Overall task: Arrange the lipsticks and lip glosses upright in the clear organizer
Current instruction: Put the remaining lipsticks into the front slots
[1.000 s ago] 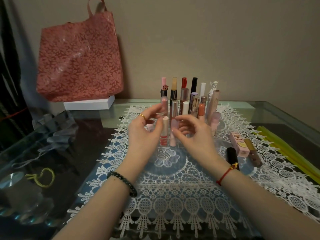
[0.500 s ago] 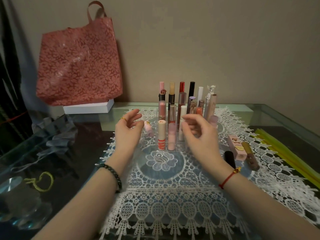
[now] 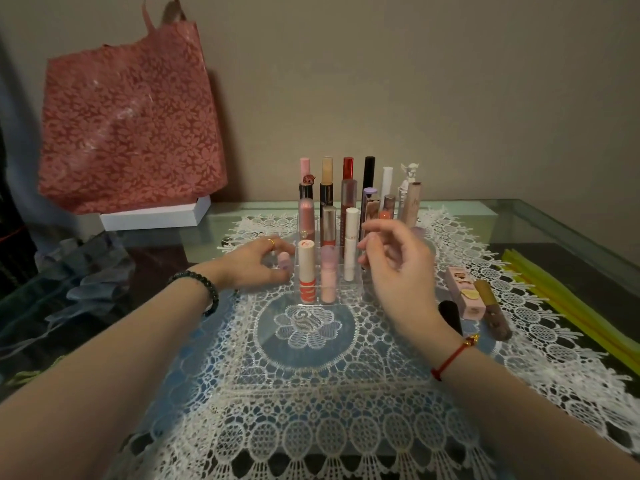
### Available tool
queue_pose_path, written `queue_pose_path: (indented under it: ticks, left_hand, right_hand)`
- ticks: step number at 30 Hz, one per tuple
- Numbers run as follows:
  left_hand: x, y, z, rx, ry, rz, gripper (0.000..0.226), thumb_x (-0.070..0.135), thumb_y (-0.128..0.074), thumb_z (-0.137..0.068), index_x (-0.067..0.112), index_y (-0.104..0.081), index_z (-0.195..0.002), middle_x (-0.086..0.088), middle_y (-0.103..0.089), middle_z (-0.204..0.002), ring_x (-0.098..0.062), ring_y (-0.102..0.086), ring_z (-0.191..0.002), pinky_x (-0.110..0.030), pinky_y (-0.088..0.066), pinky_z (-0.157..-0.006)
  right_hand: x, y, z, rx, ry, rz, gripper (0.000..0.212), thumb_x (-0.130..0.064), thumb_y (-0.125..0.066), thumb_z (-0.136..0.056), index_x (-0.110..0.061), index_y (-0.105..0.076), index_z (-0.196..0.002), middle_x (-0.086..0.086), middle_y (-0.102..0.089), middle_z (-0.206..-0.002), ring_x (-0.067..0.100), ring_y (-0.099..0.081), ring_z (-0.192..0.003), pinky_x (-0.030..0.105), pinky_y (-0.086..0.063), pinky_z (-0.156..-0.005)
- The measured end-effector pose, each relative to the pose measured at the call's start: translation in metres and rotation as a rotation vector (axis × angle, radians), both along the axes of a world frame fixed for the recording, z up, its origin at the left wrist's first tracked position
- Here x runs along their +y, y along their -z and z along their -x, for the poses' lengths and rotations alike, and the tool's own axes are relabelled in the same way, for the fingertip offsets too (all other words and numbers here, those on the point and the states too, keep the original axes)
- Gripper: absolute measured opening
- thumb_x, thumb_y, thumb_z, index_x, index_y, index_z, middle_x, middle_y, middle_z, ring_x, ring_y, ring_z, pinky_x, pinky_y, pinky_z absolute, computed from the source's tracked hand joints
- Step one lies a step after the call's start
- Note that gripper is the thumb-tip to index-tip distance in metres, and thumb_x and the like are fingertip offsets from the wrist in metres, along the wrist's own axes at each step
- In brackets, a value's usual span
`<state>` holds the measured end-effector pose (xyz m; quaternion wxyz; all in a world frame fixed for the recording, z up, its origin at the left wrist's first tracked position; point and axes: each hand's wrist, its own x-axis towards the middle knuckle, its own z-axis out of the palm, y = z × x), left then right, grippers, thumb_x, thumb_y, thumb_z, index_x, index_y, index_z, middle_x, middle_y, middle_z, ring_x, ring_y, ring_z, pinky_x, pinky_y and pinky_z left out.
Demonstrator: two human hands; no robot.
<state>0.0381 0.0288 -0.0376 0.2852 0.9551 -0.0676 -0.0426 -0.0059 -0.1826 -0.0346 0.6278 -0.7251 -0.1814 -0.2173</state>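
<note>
The left hand [image 3: 254,263] pinches a small pink lipstick [image 3: 283,261] in curled fingers, holding it roughly upright just beside the left wall of the clear organizer [image 3: 346,293] and outside its compartments. The right hand [image 3: 398,275] hovers at the organizer's front right corner, fingers loosely bent and apart, gripping nothing. Inside the organizer many tubes stand upright in stepped rows, the tallest at the back. To the right of that hand three more pieces lie flat on the lace mat [image 3: 311,393] covering the glass desk [image 3: 519,216] — a black tube [image 3: 450,317], a pink boxed lipstick [image 3: 464,292] and a brown gloss [image 3: 491,310].
</note>
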Motion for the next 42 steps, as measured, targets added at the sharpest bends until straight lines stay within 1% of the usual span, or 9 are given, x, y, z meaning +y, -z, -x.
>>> queue_pose_path:
  ticks: [6, 10, 14, 18, 20, 25, 29, 34, 42]
  left_hand:
    - [0.004, 0.008, 0.004, -0.184, -0.101, 0.206, 0.047, 0.031, -0.067, -0.077, 0.027, -0.044, -0.118, 0.004, -0.051, -0.109, -0.008, -0.052, -0.094, -0.019, -0.042, -0.076]
    - [0.012, 0.007, 0.01, -0.345, -0.242, 0.615, 0.055, 0.059, -0.059, -0.072, 0.026, -0.047, -0.114, 0.008, -0.057, -0.103, -0.006, -0.054, -0.095, -0.023, -0.041, -0.082]
    - [0.001, -0.017, 0.026, -0.371, -0.222, 1.073, 0.033, 0.045, -0.035, -0.091, 0.019, -0.055, -0.095, 0.002, -0.061, -0.092, -0.015, -0.057, -0.086, -0.026, -0.045, -0.081]
    - [-0.016, -0.033, 0.055, -0.205, 0.016, 1.295, 0.069, 0.072, -0.032, -0.075, 0.012, -0.058, -0.098, -0.009, -0.064, -0.088, -0.011, -0.063, -0.068, -0.021, -0.055, -0.069]
    - [-0.027, -0.037, 0.067, -0.099, 0.08, 1.297, 0.082, 0.078, -0.047, -0.054, 0.01, -0.059, -0.097, -0.01, -0.067, -0.078, -0.012, -0.064, -0.062, -0.021, -0.055, -0.064]
    - [-0.061, -0.037, 0.084, 0.052, 0.153, 1.059, 0.079, 0.068, -0.025, -0.064, 0.004, -0.059, -0.097, -0.01, -0.062, -0.072, -0.012, -0.058, -0.059, -0.02, -0.052, -0.065]
    - [-0.079, -0.031, 0.084, 0.067, 0.168, 0.975, 0.069, 0.072, -0.031, -0.062, 0.019, -0.064, -0.091, -0.003, -0.059, -0.067, -0.009, -0.055, -0.057, -0.018, -0.051, -0.063]
    - [-0.087, -0.026, 0.078, 0.036, 0.142, 0.923, 0.085, 0.076, -0.033, -0.057, 0.011, -0.062, -0.103, -0.001, -0.059, -0.065, -0.01, -0.055, -0.059, -0.02, -0.05, -0.063]
    - [-0.08, -0.015, 0.076, -0.527, -0.087, 0.985, 0.039, 0.042, -0.04, -0.079, 0.012, -0.065, -0.086, -0.003, -0.069, -0.073, -0.01, -0.063, -0.062, -0.016, -0.051, -0.06]
  right_hand:
    - [0.001, 0.0, 0.0, 0.001, -0.03, 0.016, 0.024, -0.01, -0.048, -0.089, -0.034, -0.052, -0.087, 0.011, -0.06, -0.085, 0.028, -0.057, -0.077, 0.04, -0.051, -0.066]
    - [0.0, 0.0, 0.001, -0.046, -0.04, 0.036, 0.023, -0.011, -0.049, -0.088, -0.034, -0.052, -0.09, 0.009, -0.06, -0.085, 0.025, -0.058, -0.077, 0.035, -0.052, -0.066]
    - [-0.001, -0.003, 0.004, -0.125, -0.049, 0.079, 0.019, -0.01, -0.052, -0.087, -0.025, -0.055, -0.098, -0.002, -0.06, -0.084, 0.007, -0.056, -0.074, 0.016, -0.05, -0.064]
    - [-0.001, -0.008, 0.009, -0.23, -0.072, 0.098, 0.022, -0.01, -0.057, -0.085, -0.023, -0.055, -0.102, -0.008, -0.059, -0.085, 0.009, -0.056, -0.074, 0.02, -0.051, -0.065]
    - [-0.001, -0.011, 0.011, -0.278, -0.083, 0.116, 0.022, -0.02, -0.056, -0.083, -0.025, -0.055, -0.105, -0.01, -0.06, -0.089, 0.006, -0.056, -0.077, 0.021, -0.051, -0.067]
    - [-0.003, -0.022, 0.015, -0.339, -0.166, 0.089, 0.032, -0.025, -0.058, -0.08, -0.024, -0.058, -0.112, -0.014, -0.059, -0.096, 0.003, -0.055, -0.086, 0.028, -0.049, -0.077]
    - [-0.01, -0.028, 0.015, -0.288, -0.221, 0.169, 0.035, -0.028, -0.061, -0.079, -0.026, -0.058, -0.113, -0.01, -0.062, -0.097, 0.008, -0.057, -0.084, 0.028, -0.051, -0.075]
    - [-0.015, -0.03, 0.014, -0.213, -0.265, 0.211, 0.033, -0.015, -0.067, -0.076, -0.03, -0.06, -0.105, -0.016, -0.064, -0.089, 0.003, -0.058, -0.082, 0.022, -0.052, -0.075]
    - [-0.022, -0.033, 0.005, -0.12, -0.11, -0.044, 0.029, -0.006, -0.067, -0.076, -0.021, -0.061, -0.1, -0.002, -0.065, -0.094, 0.011, -0.062, -0.084, 0.019, -0.054, -0.073]
